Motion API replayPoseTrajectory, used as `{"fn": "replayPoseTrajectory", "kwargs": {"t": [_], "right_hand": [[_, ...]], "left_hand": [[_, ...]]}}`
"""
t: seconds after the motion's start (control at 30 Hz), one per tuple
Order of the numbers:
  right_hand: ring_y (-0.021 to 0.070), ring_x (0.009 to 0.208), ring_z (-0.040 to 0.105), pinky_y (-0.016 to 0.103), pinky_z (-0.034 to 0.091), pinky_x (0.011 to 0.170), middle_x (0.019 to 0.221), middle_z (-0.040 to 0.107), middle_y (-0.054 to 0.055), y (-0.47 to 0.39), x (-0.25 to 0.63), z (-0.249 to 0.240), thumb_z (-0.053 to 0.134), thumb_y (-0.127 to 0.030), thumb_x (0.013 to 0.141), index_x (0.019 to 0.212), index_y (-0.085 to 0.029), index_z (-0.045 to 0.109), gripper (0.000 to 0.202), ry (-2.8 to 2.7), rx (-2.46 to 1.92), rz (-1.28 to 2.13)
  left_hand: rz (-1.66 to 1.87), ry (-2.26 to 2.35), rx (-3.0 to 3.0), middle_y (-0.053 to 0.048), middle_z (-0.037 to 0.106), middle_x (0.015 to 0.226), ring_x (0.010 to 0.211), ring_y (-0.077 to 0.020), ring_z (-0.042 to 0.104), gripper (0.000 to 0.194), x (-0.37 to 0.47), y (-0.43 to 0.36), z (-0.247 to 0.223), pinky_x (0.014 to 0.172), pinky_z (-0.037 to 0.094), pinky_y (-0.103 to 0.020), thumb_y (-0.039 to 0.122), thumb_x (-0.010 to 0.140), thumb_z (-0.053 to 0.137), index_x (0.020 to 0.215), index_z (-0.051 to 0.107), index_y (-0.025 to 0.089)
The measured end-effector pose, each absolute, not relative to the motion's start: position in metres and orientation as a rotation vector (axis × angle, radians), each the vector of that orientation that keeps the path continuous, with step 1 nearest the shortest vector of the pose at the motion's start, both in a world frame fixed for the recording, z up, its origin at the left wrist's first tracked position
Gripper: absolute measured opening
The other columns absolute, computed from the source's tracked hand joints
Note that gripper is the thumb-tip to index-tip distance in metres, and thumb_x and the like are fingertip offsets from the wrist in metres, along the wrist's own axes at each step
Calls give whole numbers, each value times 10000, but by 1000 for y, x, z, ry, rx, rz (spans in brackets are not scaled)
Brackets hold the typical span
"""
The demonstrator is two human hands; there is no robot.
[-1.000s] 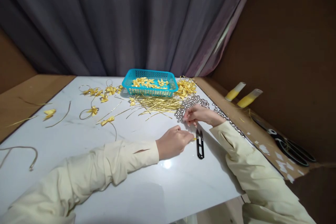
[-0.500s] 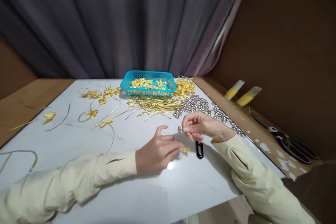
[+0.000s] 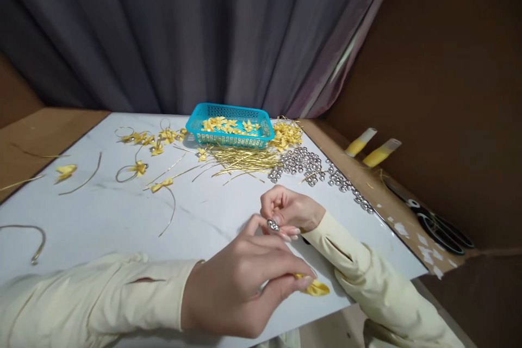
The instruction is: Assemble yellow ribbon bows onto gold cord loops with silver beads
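The left hand (image 3: pixel 244 277) pinches a folded yellow ribbon piece (image 3: pixel 318 287); the right hand (image 3: pixel 294 210) grips a small rounded silver bead (image 3: pixel 273 225), whose slickness could make it slip.

The curtain (image 3: pixel 204 38) hangs behind the table (image 3: pixel 212 204). At the table's rear stands the basket (image 3: pixel 230 107), with bows (image 3: pixel 220 124) in it. Left of the basket lie ringed bows (image 3: pixel 168 135); just right of it, a tangle (image 3: pixel 287 135). Before it are cords (image 3: pixel 244 160), and right of these the beads (image 3: pixel 302 162), trailing along the table's right edge. Right of that edge are two tubes (image 3: pixel 382 153), then, nearer, scissors (image 3: pixel 442 234), with scraps (image 3: pixel 426 254) before and left of them. Before the beads is the right hand (image 3: pixel 296 209), a bead (image 3: pixel 273 224) at its fingertips; nearer and left, the left hand (image 3: pixel 248 277), a bow (image 3: pixel 318 288) between its fingers
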State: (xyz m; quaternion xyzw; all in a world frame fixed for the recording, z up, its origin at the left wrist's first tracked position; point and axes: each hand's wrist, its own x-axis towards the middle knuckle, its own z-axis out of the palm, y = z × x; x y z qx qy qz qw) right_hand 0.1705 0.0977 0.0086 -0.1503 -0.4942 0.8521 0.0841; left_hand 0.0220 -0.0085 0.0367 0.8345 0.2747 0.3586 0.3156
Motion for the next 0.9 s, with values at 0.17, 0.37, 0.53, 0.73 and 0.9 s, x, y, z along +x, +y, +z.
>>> {"fn": "replayPoseTrajectory", "kwargs": {"t": [0.17,0.37,0.53,0.73,0.9], "right_hand": [[19,265,375,109,305,287,432,572,-44,97,170,5,755,-286,636,662,-117,563,257,-1445,-396,2563],[23,262,372,121,324,289,434,564,-38,97,168,-5,755,-290,643,667,-100,552,279,-1428,-325,2551],[19,276,383,117,344,317,443,555,-38,98,169,-8,734,-260,679,682,-91,557,245,-1429,-289,2552],[19,287,389,110,344,334,413,523,-53,97,169,-6,720,-248,699,676,-92,558,226,-1442,-281,2549],[19,288,389,108,310,316,415,535,-44,97,170,-6,727,-249,687,666,-91,559,232,-1473,-328,2533]], "left_hand": [[1006,741,2186,-38,693,725,688,-155,625,179,24,-10,38,854,382,-309,145,865,472,851,650,147],[1100,709,2219,-36,680,705,638,-121,604,174,24,-10,40,925,386,-295,78,854,456,846,628,99],[1107,709,2225,-41,679,702,638,-118,607,159,25,-9,39,923,394,-287,65,844,469,835,626,88],[1144,708,2244,-40,674,680,622,-108,596,167,25,-10,37,924,390,-263,68,846,467,824,633,71],[1134,720,2239,-44,691,722,653,-111,613,169,24,-10,38,909,383,-260,68,849,460,834,628,81]]}}
